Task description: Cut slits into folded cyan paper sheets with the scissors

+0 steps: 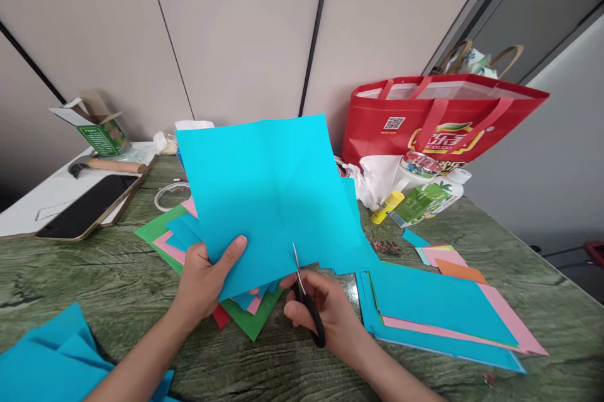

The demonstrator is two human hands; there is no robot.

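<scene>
A large sheet of blue paper (pixel 264 188) is held up over the table by my left hand (pixel 205 279), thumb on its front at the lower left corner. My right hand (pixel 325 307) is wrapped round the black handles of a pair of scissors (pixel 309 311). One blade lies in front of the sheet's lower edge; the other blade is hidden behind it. Under the raised sheet lie green, pink and blue papers (pixel 257 320), partly covered. To the right of my right hand rests a stack of blue and pink paper (pixel 438 304).
Blue paper pieces (pixel 47 351) lie at the near left. A phone (pixel 89 204), a hammer-like wooden-handled tool (pixel 108 165), a tape roll (pixel 172 196) and an opened green box (pixel 101 138) are farther left. A yellow glue stick (pixel 387 207) and a red bag (pixel 438 116) stand back right.
</scene>
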